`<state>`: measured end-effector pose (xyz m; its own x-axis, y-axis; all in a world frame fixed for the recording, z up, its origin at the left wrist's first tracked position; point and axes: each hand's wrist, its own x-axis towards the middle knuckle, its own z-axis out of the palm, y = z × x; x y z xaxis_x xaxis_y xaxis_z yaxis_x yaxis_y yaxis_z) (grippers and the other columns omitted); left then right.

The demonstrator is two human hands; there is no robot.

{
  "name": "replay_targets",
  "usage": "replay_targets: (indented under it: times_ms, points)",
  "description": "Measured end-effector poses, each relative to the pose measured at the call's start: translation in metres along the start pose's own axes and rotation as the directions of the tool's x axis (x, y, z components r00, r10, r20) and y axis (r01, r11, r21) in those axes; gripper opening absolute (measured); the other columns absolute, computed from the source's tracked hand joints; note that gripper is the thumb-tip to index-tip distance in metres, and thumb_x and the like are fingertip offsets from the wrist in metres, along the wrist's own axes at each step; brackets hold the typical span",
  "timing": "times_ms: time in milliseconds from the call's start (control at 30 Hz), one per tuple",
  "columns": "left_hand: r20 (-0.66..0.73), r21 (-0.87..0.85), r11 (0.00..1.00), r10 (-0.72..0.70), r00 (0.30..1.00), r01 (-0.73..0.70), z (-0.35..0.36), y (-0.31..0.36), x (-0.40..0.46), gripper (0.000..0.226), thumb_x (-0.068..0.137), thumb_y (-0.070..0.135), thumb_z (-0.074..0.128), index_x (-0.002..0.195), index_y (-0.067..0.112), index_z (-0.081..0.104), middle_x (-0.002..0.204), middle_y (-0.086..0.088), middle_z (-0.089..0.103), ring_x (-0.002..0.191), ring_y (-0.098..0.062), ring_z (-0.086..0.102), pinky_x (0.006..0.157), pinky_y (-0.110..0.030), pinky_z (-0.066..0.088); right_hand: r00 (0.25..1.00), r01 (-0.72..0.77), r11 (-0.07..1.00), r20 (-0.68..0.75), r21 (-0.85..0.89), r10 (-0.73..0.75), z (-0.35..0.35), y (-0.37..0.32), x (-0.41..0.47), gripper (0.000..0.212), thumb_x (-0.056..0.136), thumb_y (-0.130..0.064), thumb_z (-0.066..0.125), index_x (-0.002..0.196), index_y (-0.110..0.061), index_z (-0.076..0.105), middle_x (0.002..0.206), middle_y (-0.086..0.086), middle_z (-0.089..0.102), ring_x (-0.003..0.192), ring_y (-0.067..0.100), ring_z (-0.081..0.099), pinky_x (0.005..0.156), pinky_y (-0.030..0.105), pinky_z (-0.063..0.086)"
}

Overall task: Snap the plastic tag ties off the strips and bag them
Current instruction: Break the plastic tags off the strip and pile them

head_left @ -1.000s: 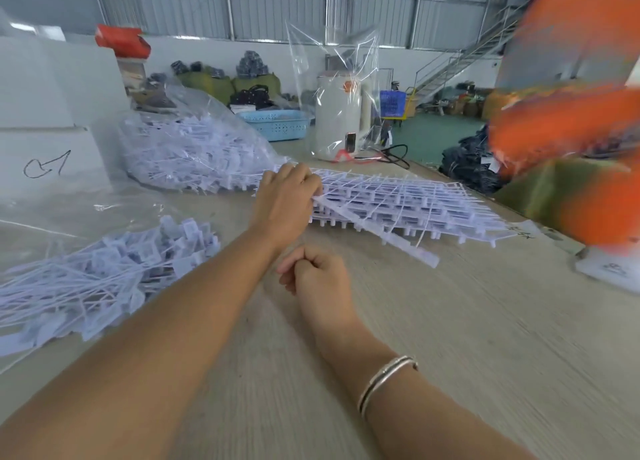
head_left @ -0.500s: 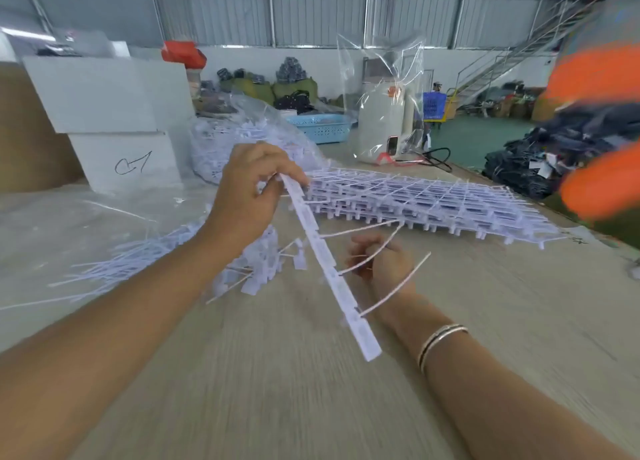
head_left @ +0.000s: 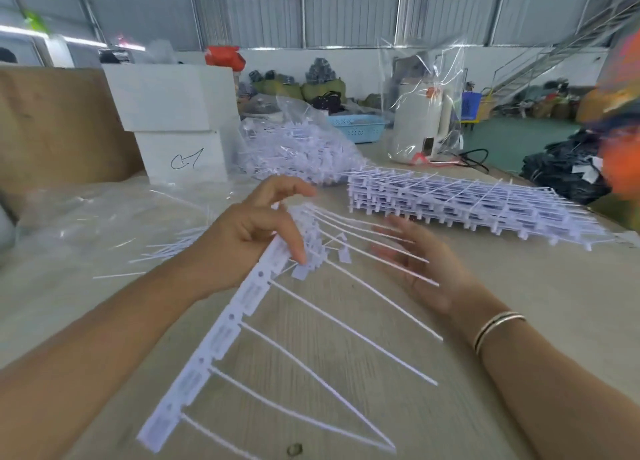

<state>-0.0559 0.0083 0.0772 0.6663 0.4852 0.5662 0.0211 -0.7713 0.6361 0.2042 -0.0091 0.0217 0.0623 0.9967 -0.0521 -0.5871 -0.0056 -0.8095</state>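
Right hand (head_left: 420, 265) motion-blurred; left hand (head_left: 258, 232) hides strip (head_left: 221, 335) top end.

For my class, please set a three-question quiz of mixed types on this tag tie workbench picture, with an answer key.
1. True or false: the left hand holds the strip of tag ties.
2. The right hand is: A) gripping a bag, B) open beside the tie tails, C) on the stack.
3. Fill in: the stack of strips lies on the ____.

Key: 1 true; 2 B; 3 table.
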Motion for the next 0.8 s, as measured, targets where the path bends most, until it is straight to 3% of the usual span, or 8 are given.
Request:
replay_targets:
  times_ms: [100,167,300,400,467,600,733,800]
  points:
    - [0.087,0.044,0.971,-0.238,0.967,0.235,-0.008,-0.007,-0.008,0.035,0.087,0.011,0.059,0.068,0.038,0.072,0.151,0.026,0.018,0.136,0.01,0.024,0.103,-0.008,0.029,0.994,0.103,0.995,-0.038,0.007,-0.103,-0.004,-0.004,0.001,0.022,0.095,-0.014,0.048,0.109,-0.013,0.064,0.102,0.004,0.073,0.083,0.016,0.071,0.068,0.024,0.058]
    - [0.121,0.081,0.913,-0.407,0.905,0.4,-0.012,-0.012,-0.011,0.04,0.09,0.004,0.057,0.07,0.034,0.074,0.15,0.03,0.015,0.132,0.014,0.025,0.104,-0.009,0.029,0.991,0.119,0.992,-0.065,0.05,-0.116,-0.003,-0.004,0.001,0.02,0.095,-0.013,0.048,0.103,-0.011,0.065,0.092,0.004,0.074,0.076,0.014,0.071,0.064,0.021,0.057]
    - [0.163,-0.02,0.738,-0.663,0.73,0.675,-0.013,-0.024,-0.008,0.046,0.09,-0.01,0.042,0.078,0.016,0.077,0.122,0.004,0.065,0.108,-0.009,0.063,0.096,-0.03,0.046,0.987,0.123,0.992,-0.106,0.017,-0.12,-0.004,-0.005,0.003,0.022,0.092,-0.009,0.045,0.094,-0.006,0.066,0.079,0.007,0.074,0.07,0.014,0.071,0.06,0.021,0.056]
    - [0.104,-0.352,0.542,-0.788,0.607,0.763,-0.011,-0.031,0.006,0.033,0.088,-0.003,0.035,0.081,0.002,0.067,0.101,-0.016,0.071,0.088,-0.03,0.069,0.084,-0.041,0.05,0.991,0.116,0.991,-0.064,-0.074,-0.12,-0.004,-0.002,0.001,0.029,0.088,-0.007,0.039,0.083,-0.003,0.067,0.07,0.009,0.072,0.059,0.015,0.068,0.055,0.021,0.055]
    - [0.015,-0.417,0.522,-0.815,0.579,0.744,-0.007,-0.032,0.015,0.017,0.093,0.009,0.043,0.084,0.007,0.057,0.087,-0.015,0.068,0.064,-0.026,0.066,0.062,-0.035,0.054,0.988,0.151,0.979,0.011,-0.139,-0.151,-0.002,0.0,-0.001,0.04,0.086,-0.007,0.037,0.071,-0.007,0.074,0.065,0.009,0.07,0.051,0.013,0.061,0.05,0.018,0.05]
    - [-0.221,-0.095,0.666,-0.739,0.637,0.74,0.002,-0.037,0.026,0.011,0.095,0.017,0.05,0.09,0.016,0.06,0.065,-0.002,0.049,0.035,-0.006,0.038,0.041,-0.019,0.031,0.925,0.319,0.932,-0.158,-0.174,-0.346,-0.011,-0.005,0.002,0.039,0.092,-0.021,0.044,0.071,-0.021,0.076,0.056,-0.004,0.057,0.043,0.009,0.04,0.039,0.017,0.03]
    - [-0.26,0.231,0.774,-0.535,0.804,0.589,0.003,-0.033,0.025,0.017,0.094,0.026,0.053,0.084,0.03,0.066,0.07,0.005,0.061,0.047,0.004,0.054,0.045,-0.013,0.038,0.775,0.321,0.919,-0.494,-0.229,-0.394,-0.024,-0.01,0.007,0.039,0.094,-0.033,0.046,0.063,-0.022,0.066,0.064,-0.004,0.046,0.038,0.008,0.036,0.039,0.019,0.029]
    - [-0.231,0.282,0.811,-0.461,0.857,0.512,0.009,-0.031,0.018,0.014,0.093,0.028,0.054,0.085,0.031,0.066,0.074,-0.001,0.067,0.057,-0.011,0.061,0.061,-0.025,0.048,0.654,0.315,0.872,-0.58,-0.375,-0.486,-0.025,-0.009,0.007,0.03,0.091,-0.033,0.048,0.067,-0.028,0.065,0.081,0.0,0.051,0.051,0.009,0.047,0.051,0.022,0.039]
